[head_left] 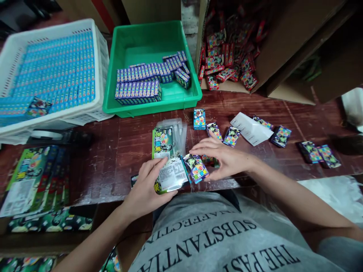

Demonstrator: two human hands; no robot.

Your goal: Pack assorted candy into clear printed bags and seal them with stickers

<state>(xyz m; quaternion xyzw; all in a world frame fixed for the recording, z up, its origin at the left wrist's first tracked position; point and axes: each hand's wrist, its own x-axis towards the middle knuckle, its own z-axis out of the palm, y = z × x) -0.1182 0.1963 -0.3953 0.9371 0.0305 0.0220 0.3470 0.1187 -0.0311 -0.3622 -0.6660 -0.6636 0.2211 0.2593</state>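
Note:
My left hand (147, 189) grips the near end of a printed plastic pouch (173, 174) with a white label, thumb below and fingers on top. My right hand (227, 156) is closed around small card boxes; the top one is a purple and black box (195, 168) with cartoon print. That box meets the pouch's right-hand end; whether it is inside the opening I cannot tell. Beyond my left hand lie a green printed pouch (163, 141) and a stack of clear pouches (180, 132). Past my right fingertips are a blue box (199, 119) and a purple box (231, 136).
A green tub (153, 107) holds rows of purple boxes. To its left is a white basket (98, 71) of blue boxes. Red boxes (214, 62) fill a carton at the back. A paper slip (252, 128), a tape dispenser (62, 138) and printed pouches (31, 177) lie around.

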